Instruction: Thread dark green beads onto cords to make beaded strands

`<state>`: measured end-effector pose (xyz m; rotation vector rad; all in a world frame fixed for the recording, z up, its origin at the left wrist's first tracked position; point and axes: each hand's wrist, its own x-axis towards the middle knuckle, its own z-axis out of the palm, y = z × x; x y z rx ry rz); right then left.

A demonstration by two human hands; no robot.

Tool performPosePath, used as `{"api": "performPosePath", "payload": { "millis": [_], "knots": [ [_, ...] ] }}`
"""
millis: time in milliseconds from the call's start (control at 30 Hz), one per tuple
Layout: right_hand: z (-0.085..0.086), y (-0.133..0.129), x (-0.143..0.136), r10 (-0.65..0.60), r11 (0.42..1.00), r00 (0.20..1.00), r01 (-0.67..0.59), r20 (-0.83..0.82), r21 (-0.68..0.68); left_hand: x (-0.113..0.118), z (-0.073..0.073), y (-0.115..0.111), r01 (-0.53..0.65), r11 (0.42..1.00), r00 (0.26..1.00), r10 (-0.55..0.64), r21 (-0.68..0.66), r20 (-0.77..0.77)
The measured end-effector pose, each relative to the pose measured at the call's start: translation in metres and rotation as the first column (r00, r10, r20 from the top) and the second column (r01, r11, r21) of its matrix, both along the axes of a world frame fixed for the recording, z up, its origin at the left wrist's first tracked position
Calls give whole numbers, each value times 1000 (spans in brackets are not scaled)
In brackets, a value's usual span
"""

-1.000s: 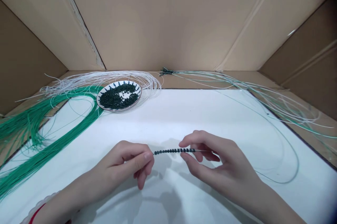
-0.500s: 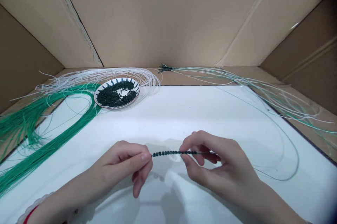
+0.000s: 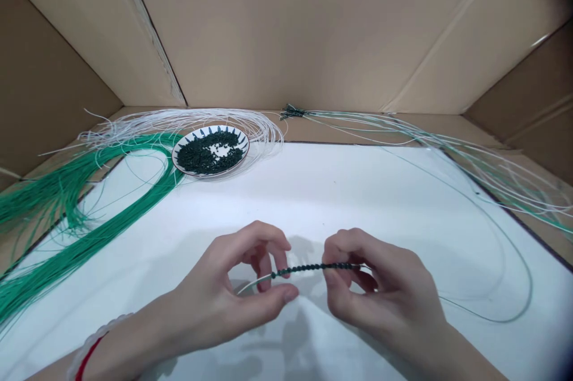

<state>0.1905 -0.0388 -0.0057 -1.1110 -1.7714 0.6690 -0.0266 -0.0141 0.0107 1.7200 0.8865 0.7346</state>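
Dark beads (image 3: pixel 299 269) sit in a row on a thin string (image 3: pixel 256 283), between the two hands. The right hand (image 3: pixel 380 279) pinches one end of the row, maybe so they stay in line. The left hand (image 3: pixel 250 279) is open wide around the other end. Past the left hand, the plate (image 3: pixel 245 154) holds loose beads, perhaps so they don't roll off the bench (image 3: pixel 358 190). I see no writing.
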Motion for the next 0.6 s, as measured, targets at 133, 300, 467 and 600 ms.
{"api": "performPosePath", "payload": {
  "millis": [133,300,467,600],
  "knots": [
    [-1,-2,-3,23,1000,997,-22,77,-22,3,-3,1,-36,976,999,36,217,4],
    [0,-1,-4,57,998,994,-54,92,-32,3,1,2,-34,949,999,26,314,30],
    [0,-1,-3,76,996,993,-71,88,-50,4,2,-1,-27,941,999,32,337,-11],
    [-1,-4,-2,91,994,991,-83,97,-76,4,1,-3,11,911,997,23,412,-77]
  ]
}}
